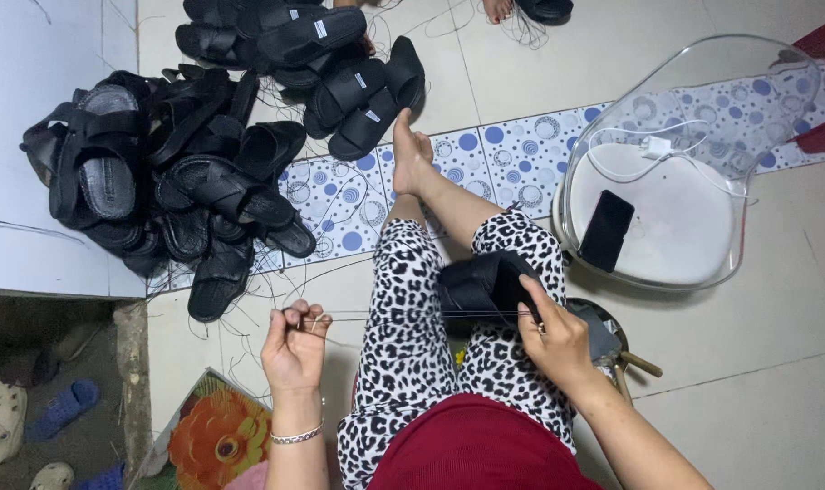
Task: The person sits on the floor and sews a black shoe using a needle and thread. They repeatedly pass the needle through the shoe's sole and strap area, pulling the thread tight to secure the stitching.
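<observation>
Head view, looking down over my lap. My left hand (294,346) is closed, fingertips pinched on the end of a thin dark thread (412,314). The thread runs taut and level across my spotted trouser legs (403,336) to my right hand (554,340). That hand is closed too, gripping the near edge of a black sandal (483,281) that rests on my right thigh, just beyond its knuckles. Whether the right fingers also pinch the thread I cannot tell; the line ends where hand and sandal meet.

Beyond my left hand and out to its far side lies a large heap of black sandals (167,181), loose threads trailing over the floor around it. A second, smaller heap of sandals (322,63) lies farther off, past my bare foot (411,154), which rests on a strip of blue-dotted tile (512,150). Beyond my right hand and outward stands a clear plastic chair (694,154), well apart from the grip, with a dark phone (606,230) and a white charger and cable (656,147) on its seat. Just under my right wrist, a round dark object with a wooden handle (626,354) is partly hidden by the arm. Near my left wrist, a flowered mat (215,436) lies on the floor.
</observation>
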